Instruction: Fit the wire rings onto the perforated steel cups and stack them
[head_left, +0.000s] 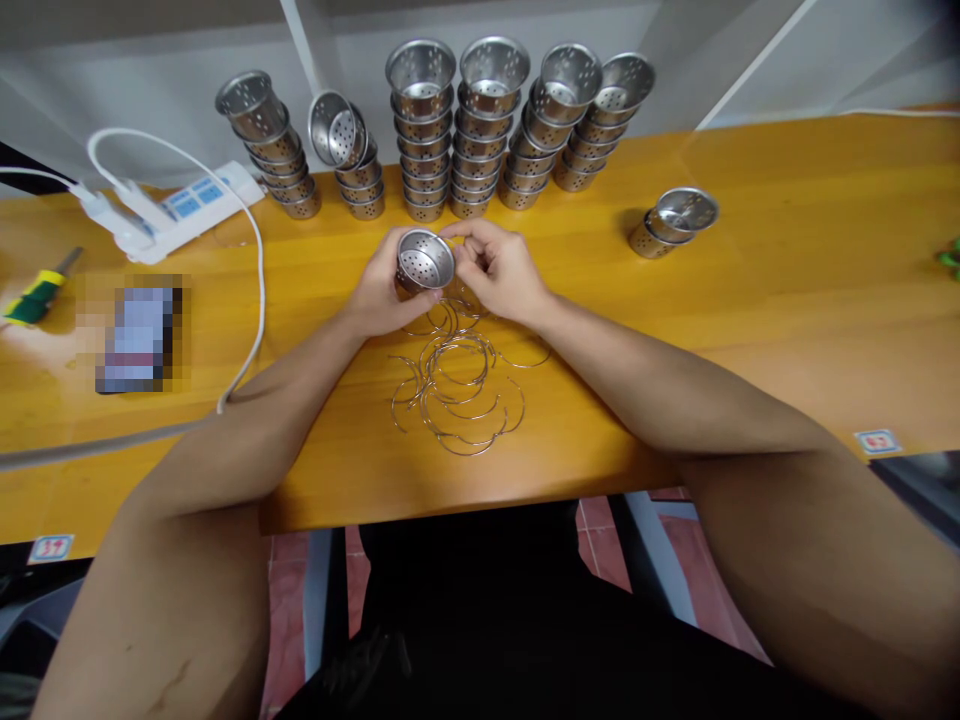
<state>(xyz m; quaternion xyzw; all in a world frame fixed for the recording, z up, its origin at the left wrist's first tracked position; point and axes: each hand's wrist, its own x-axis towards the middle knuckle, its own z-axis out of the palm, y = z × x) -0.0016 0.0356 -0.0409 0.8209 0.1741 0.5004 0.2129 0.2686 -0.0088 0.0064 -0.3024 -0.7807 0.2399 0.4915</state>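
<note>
Held a small silver perforated metal cup [425, 262] in the left hand [379, 290], with fingers and thumb wrapped round its wall and its open mouth up. Had the right hand [506, 272] just beside, curled, with thumb and fingertips drawn in near the cup's rim; could not tell whether pinching anything. Had a loose tangle of thin silver wire rings [426, 378] under and on the near side of the hands, spread on a glossy yellow-brown wooden table [585, 450]. Faced, beyond the hands, a row of six stacks of matching silver perforated cups [424, 130], the second from the left topped by one tipped sideways. Had two more stacked silver cups [671, 225] out to the right of the right hand. Saw, to the left of the left hand, a long white power strip [214, 205], a curving white cable [261, 270], a blurred-over dark rectangular device [139, 338] and, farthest out, a screwdriver with a green-and-yellow handle [36, 298]
</note>
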